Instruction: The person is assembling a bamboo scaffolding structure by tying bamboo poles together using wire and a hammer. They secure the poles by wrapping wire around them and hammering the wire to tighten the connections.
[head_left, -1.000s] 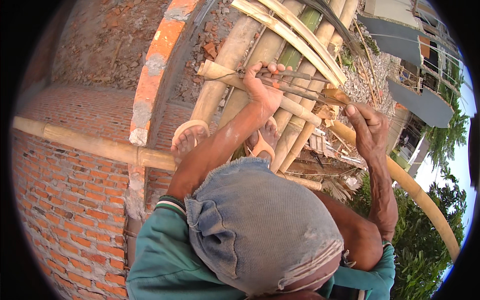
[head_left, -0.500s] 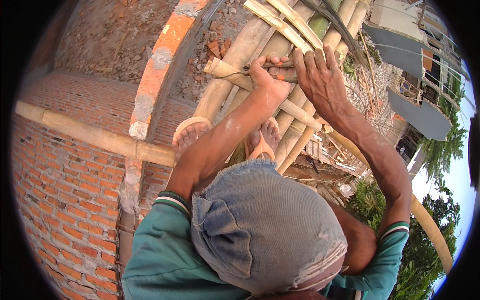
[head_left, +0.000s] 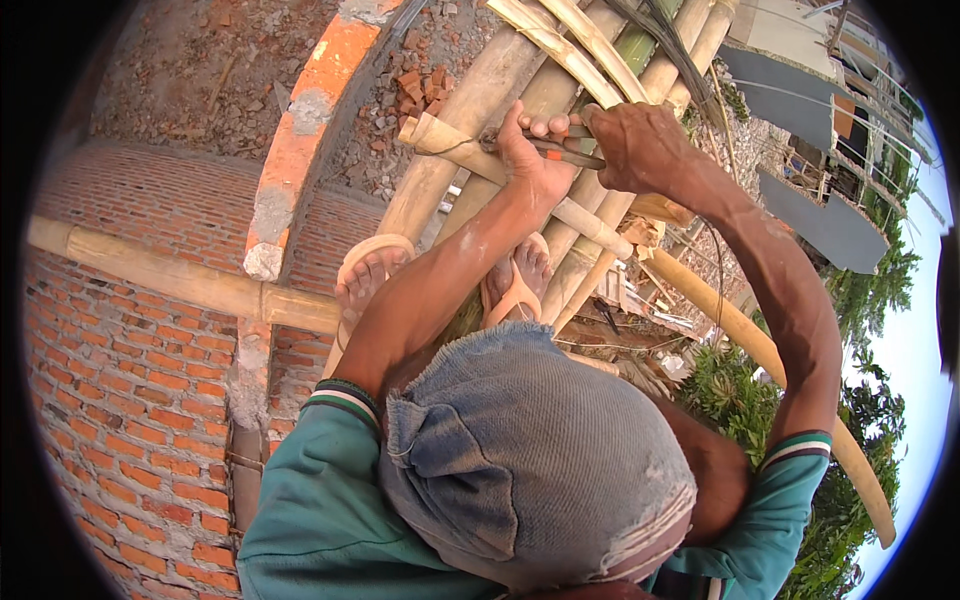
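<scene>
My left hand (head_left: 540, 172) is closed around dark pincers (head_left: 562, 153) with orange marks on the handles. Their jaw end lies by a thin wire wrapped round a crosswise bamboo pole (head_left: 455, 142). Curled at the handle ends is my right hand (head_left: 645, 150), its fingers bent around them and partly hidden. That crosswise pole passes under my left wrist, over several lengthwise bamboo poles (head_left: 500, 85). A bundle of dark wires (head_left: 680, 55) lies beyond my right hand, beside split bamboo strips (head_left: 560, 45).
My sandaled feet (head_left: 515, 285) stand on the bamboo poles, high above rubble. At left are a brick wall (head_left: 140, 400), an orange-and-grey beam (head_left: 300, 150) and another bamboo pole (head_left: 180, 275). A curved-looking pole (head_left: 740, 335) extends right, near leafy branches (head_left: 725, 395) and grey panels (head_left: 820, 220).
My right hand has gone from flat, outstretched fingers to a curled grip at the pincers' handle ends. The handles now appear closer together. My left hand keeps its hold.
</scene>
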